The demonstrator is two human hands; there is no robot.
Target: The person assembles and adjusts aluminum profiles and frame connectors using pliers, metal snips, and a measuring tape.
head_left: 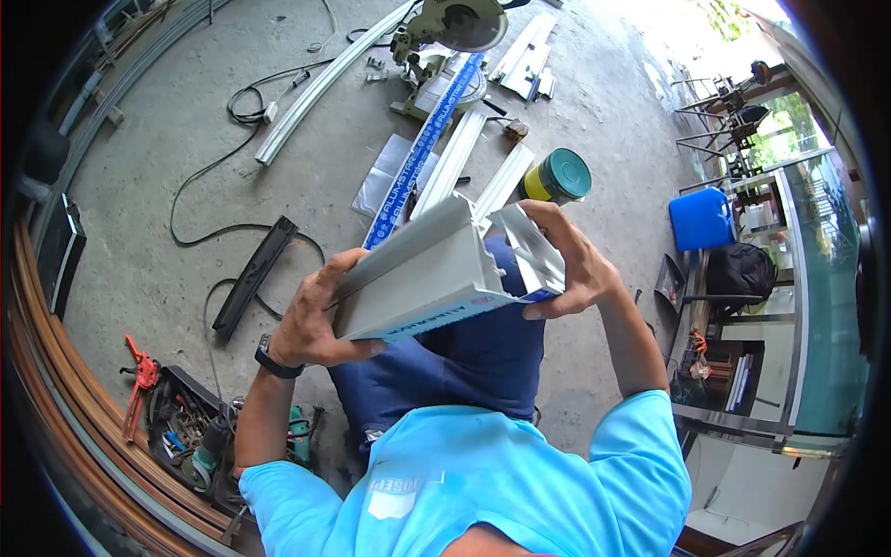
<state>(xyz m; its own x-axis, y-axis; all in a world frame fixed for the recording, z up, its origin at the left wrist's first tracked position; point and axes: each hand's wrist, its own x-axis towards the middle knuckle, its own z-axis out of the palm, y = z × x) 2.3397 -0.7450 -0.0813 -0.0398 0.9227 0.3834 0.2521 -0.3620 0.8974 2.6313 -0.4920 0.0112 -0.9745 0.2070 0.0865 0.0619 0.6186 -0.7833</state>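
Over my lap, my left hand [316, 316] grips the left end of a white aluminium profile [408, 292], thumb and fingers wrapped round its edges. Blue lettering runs along the side nearest me. My right hand [577, 265] is closed on a short cut piece of profile [534, 246], its thumb below and fingers over the top. This short piece sits right at the longer profile's cut end and overlaps it in this view. A dark watch [276, 357] is on my left wrist.
Ahead stands a mitre saw [455, 28], with a blue-wrapped profile [422, 153] reaching towards me. A green-lidded tub [561, 174] stands right of white profile lengths [450, 162]. A tool tray [176, 446], red clamp [142, 373], black bar [252, 278] and cable [200, 176] lie left.
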